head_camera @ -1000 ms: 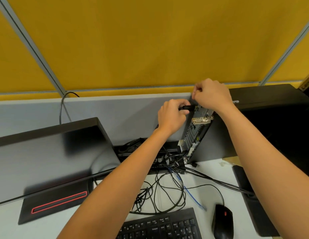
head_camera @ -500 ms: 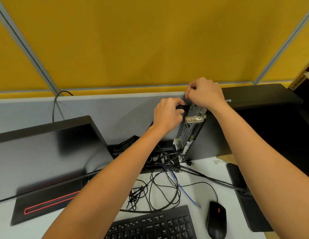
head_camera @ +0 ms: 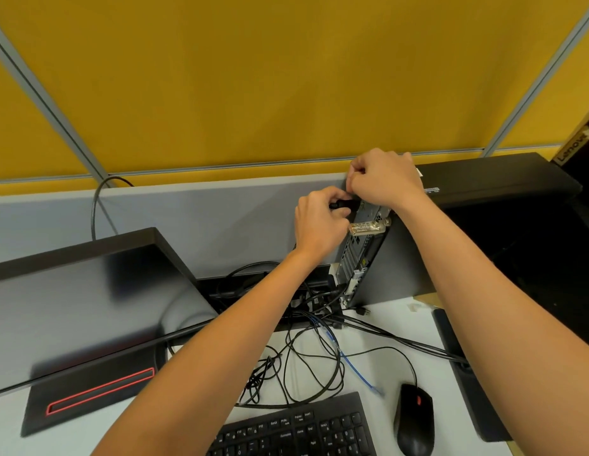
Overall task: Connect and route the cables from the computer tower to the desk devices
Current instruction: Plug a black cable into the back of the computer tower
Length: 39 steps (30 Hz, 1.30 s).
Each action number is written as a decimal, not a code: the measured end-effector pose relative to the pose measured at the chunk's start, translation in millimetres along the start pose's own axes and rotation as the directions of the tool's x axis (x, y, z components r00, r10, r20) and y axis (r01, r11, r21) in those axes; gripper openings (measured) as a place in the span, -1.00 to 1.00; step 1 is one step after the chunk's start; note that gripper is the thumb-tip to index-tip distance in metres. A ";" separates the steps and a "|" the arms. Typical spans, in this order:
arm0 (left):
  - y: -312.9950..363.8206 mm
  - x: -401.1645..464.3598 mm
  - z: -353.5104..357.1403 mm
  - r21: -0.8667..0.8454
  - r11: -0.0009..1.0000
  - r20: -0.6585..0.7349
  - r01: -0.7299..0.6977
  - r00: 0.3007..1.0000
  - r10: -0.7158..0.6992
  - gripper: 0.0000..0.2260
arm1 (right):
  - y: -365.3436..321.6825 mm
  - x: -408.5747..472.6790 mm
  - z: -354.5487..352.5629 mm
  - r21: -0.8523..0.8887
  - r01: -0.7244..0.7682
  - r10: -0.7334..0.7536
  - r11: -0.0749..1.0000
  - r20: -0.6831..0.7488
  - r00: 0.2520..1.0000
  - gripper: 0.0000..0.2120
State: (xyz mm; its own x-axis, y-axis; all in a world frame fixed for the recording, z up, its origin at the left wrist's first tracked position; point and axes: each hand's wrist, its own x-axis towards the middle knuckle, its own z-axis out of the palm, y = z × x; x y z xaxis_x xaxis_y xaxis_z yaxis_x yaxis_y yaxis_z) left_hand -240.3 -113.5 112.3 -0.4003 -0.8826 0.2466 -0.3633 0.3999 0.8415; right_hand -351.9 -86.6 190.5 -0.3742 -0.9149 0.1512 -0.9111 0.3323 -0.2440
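A black computer tower stands on the desk at the right, its rear port panel facing me. My left hand grips a black cable plug held against the top of that rear panel. My right hand sits curled over the tower's top rear corner, fingertips beside the plug; what they pinch is hidden. A silver lock-like fitting sticks out just below the plug. Several black cables and a blue cable lie tangled on the desk below the tower.
A black monitor lies tilted at the left with a red-trimmed base. A black keyboard and a black mouse sit at the front edge. A grey and yellow partition closes the back.
Both hands stay at the tower's top rear corner with the plug. The view has shifted slightly, so the scene sits a little further left in the frame.
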 end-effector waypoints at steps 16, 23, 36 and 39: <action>-10.2 -5.1 2.0 -0.044 0.998 0.005 -0.040 0.999 0.041 -0.85 | 2.3 -1.8 0.4 0.019 0.034 -0.034 0.999 0.013 0.999 -0.76; -18.0 -1.0 -2.6 0.061 0.980 0.065 -0.190 0.980 0.186 -0.83 | 2.0 -2.6 1.1 -0.009 0.046 -0.046 0.999 0.017 0.999 -0.76; -18.7 3.5 -21.6 0.454 0.596 0.335 -0.662 0.747 0.575 -0.91 | 2.3 -7.5 -5.6 0.081 0.043 -0.046 0.996 0.036 0.998 -0.76; -20.5 3.2 -26.9 0.447 0.574 0.419 -0.686 0.728 0.543 -0.79 | 2.4 -7.7 -6.3 0.089 0.036 -0.039 0.995 0.037 0.999 -0.77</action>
State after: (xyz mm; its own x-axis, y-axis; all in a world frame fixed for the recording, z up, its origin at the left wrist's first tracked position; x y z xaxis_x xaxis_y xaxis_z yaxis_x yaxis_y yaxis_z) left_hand -211.5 -131.1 108.8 -0.8411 -0.3213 0.4352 -0.3100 0.9456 0.0990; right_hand -352.3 -77.3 194.9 -0.3314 -0.9351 0.1253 -0.9050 0.2775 -0.3225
